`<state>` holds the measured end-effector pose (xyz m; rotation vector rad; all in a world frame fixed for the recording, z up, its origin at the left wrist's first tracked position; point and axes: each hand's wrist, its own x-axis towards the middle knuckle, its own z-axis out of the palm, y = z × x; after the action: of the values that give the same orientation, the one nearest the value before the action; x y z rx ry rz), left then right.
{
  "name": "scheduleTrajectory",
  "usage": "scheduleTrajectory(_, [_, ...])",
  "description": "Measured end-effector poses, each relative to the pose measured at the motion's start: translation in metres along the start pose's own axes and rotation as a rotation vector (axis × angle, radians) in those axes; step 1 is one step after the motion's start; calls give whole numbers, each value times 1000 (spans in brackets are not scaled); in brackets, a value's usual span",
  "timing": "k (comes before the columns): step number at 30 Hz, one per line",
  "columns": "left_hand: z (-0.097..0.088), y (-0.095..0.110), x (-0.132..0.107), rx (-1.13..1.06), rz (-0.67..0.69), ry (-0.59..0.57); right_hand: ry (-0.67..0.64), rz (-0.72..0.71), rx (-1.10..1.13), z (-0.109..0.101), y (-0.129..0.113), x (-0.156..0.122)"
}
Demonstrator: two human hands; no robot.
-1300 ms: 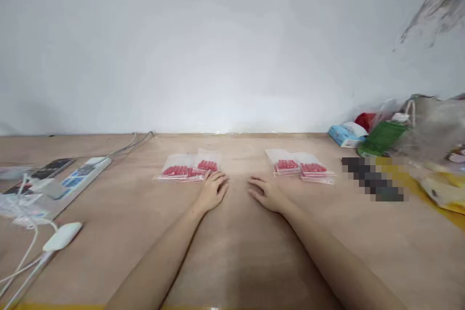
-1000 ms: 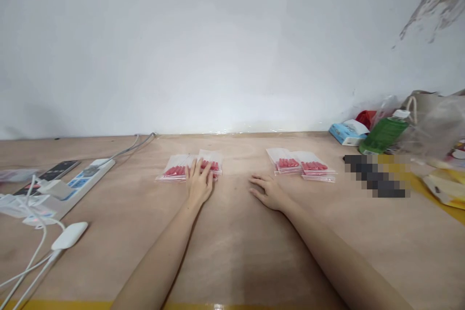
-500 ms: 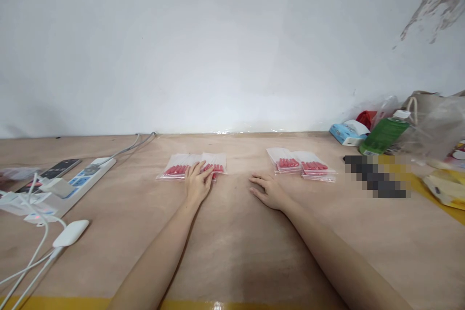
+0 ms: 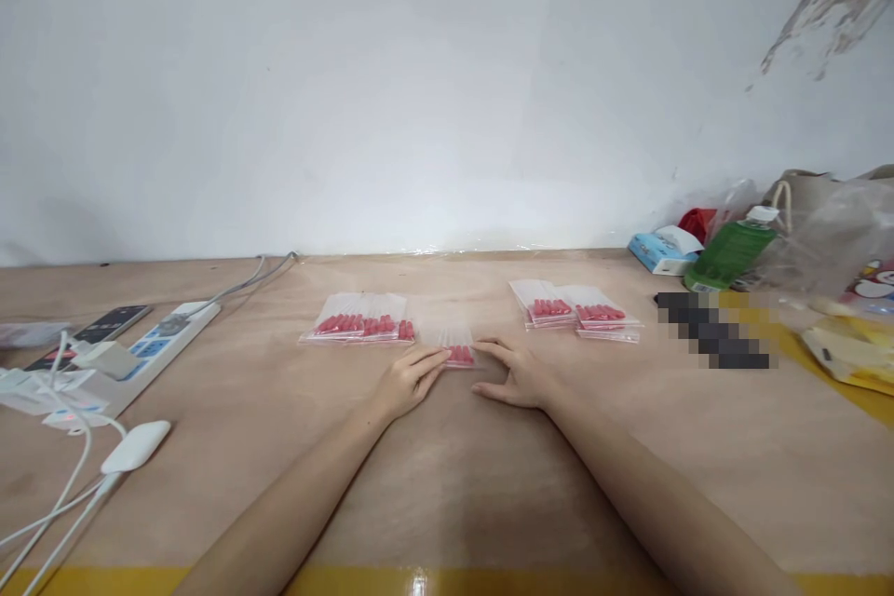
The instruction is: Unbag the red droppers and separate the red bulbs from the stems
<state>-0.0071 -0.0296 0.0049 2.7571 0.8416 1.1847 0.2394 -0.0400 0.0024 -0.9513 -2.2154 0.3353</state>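
A small clear zip bag with several red pieces in it lies flat on the table between my hands. My left hand has its fingers together, their tips on the bag's left edge. My right hand is open at the other side, fingers and thumb apart and close to the bag's right edge. Beyond my left hand is a spread of similar zip bags with red pieces. Two overlapping stacks of such bags lie beyond my right hand.
On the left are a white power strip, cables, a phone and a white adapter. To the right stand a blue tissue pack, a green bottle and plastic bags. A blurred-out dark object lies nearer.
My left hand has drawn one zip bag from the left spread toward the middle and nearer to me. My right hand stays about where it was, its thumb and fingers spread wider.
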Motion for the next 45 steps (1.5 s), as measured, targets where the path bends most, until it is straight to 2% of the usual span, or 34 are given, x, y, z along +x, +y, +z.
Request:
scheduleTrajectory(3, [2, 1, 2, -59, -45, -58, 36, -37, 9, 6, -1, 0])
scheduleTrajectory(7, [0, 1, 6, -84, -140, -77, 15, -53, -9, 9, -1, 2])
scheduleTrajectory(15, [2, 1, 8, -38, -94, 18, 24, -11, -119, 4, -6, 4])
scheduleTrajectory(24, [6, 6, 16, -218, -286, -23, 105, -47, -224, 12, -8, 11])
scheduleTrajectory(30, [7, 2, 15, -256, -315, -28, 90, -39, -233, 21, -15, 18])
scheduleTrajectory(35, [9, 5, 13, -181, -251, 49, 114, 73, -196, 28, -20, 23])
scheduleTrajectory(41, [9, 5, 11, 42, 91, 25, 147, 223, -133, 27, -20, 25])
scheduleTrajectory(45, [10, 4, 12, 98, 157, 42, 151, 265, -99, 25, -20, 25])
